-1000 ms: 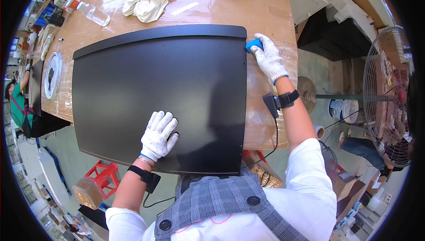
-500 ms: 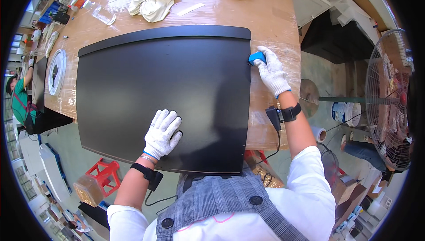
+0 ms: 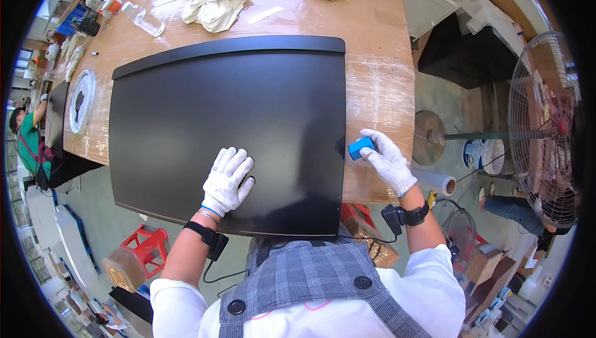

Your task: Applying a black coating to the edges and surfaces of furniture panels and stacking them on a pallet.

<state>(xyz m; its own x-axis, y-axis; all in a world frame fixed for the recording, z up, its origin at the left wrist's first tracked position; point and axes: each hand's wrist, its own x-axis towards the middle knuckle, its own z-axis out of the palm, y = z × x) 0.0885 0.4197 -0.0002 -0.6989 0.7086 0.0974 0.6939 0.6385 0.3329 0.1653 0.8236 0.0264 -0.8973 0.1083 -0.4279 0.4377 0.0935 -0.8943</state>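
A large black panel (image 3: 223, 108) with a raised strip along its far edge lies on the table. My left hand (image 3: 228, 181), in a white knit glove, rests on the panel's near part with its fingers stretched out. Just off the panel's right edge, my gloved right hand (image 3: 388, 161) grips a small blue block (image 3: 361, 148) between thumb and fingers. A narrow gap shows between block and panel edge. The block's exact kind cannot be made out.
The table (image 3: 379, 102) is covered in plastic film. White cloths (image 3: 217, 3) and a clear bottle (image 3: 144, 20) lie beyond the panel. A film roll (image 3: 434, 181) is at the right, near a large fan (image 3: 546, 128). A red stool (image 3: 146, 248) stands lower left; another person (image 3: 34, 142) works far left.
My right hand has moved toward me along the panel's right edge, carrying the blue block from near the far corner. My left hand stays spread on the panel.
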